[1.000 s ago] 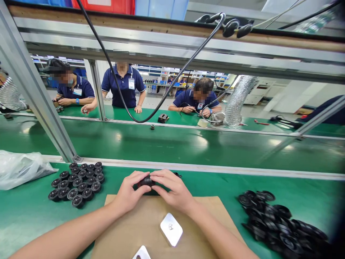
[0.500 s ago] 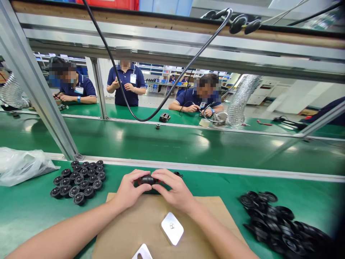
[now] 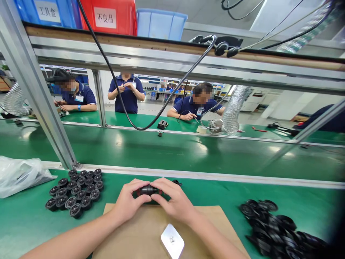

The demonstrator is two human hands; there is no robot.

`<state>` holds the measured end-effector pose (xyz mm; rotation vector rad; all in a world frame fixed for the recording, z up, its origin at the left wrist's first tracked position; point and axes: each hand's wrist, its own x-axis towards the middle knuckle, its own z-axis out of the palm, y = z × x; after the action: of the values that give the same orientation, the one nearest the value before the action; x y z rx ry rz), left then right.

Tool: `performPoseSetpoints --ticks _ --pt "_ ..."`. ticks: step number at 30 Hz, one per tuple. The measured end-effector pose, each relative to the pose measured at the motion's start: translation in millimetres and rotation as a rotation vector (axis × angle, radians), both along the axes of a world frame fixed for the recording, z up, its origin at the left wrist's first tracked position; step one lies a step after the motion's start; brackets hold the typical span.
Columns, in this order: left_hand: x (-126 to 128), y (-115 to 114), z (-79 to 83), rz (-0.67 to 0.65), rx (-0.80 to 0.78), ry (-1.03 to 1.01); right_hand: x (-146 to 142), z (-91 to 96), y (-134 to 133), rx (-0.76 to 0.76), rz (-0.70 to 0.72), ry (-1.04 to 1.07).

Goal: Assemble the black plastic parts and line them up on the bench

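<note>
From the head view, my left grip (image 3: 128,201) and right grip (image 3: 174,196) are closed by thumb and fingers on opposite ends of a small, stepped black cylinder (image 3: 147,190), held sideways near the far edge of a flat, matt brown cardboard sheet (image 3: 129,237). Its surface has a dull sheen and a ringed, rounded outline; my fingers hide both ends. The sheet lies on a smooth, glossy green worktop (image 3: 207,194). On it, between my forearms, sits a bright silver block (image 3: 173,241) shaped like a diamond with rounded corners, its face bearing a small dark mark I can't make out. To my left stand short, round black caps (image 3: 76,210) with swirled tops, loosely in rows, near a crumpled, translucent plastic bag (image 3: 24,176). To my right is a jumbled heap of curved black parts (image 3: 283,228). Above, a white label on a blue plastic bin (image 3: 29,10) reads 工具盒; one on a red plastic bin (image 3: 126,18) reads 不良品.
</note>
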<state>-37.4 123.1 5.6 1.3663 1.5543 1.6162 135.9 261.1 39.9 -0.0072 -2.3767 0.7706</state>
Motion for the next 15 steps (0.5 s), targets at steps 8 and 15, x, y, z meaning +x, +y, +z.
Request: performPoseSetpoints --ticks 8,15 --pt "-3 1 -3.8 -0.003 -0.018 -0.062 6 10.9 1 0.092 0.040 -0.115" --pt "-1 1 -5.8 0.000 0.148 0.133 -2 11.6 -8 -0.134 -0.130 -0.221"
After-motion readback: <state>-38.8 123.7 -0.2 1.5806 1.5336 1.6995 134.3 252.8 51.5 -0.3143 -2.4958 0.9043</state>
